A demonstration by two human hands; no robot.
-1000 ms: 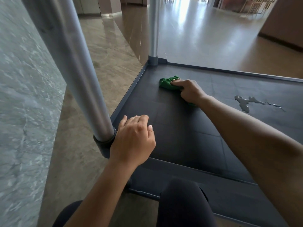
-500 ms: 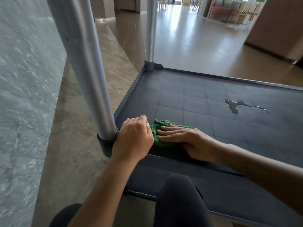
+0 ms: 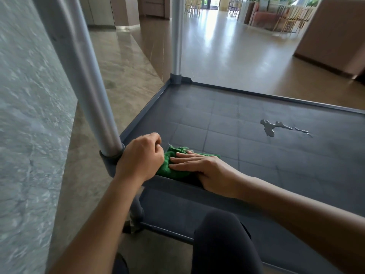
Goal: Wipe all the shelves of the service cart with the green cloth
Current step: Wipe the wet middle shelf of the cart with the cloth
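From the head camera, the dark grey plastic shelf (image 3: 256, 155) of the service cart fills the right half of the view, its surface marked in a grid of squares and edged by a raised rim. The crumpled green cloth (image 3: 171, 169) lies in the shelf's near left corner, against the near rim. The right hand (image 3: 205, 171) lies on the cloth with fingers straight and together, palm down, pressing it to the shelf. The left hand (image 3: 141, 159) sits on the corner itself, touching the cloth's left edge, just beside the socket of the thick silver metal post (image 3: 92, 91); its fingers are curled under, but I cannot tell whether they grasp the rim. A small irregular puddle of clear liquid (image 3: 269, 127) lies on the shelf well apart from the cloth, toward the far right. A second silver post (image 3: 177, 36) stands at the far left corner. Below, a knee in black fabric (image 3: 223, 244) overlaps another dark shelf (image 3: 167, 206).
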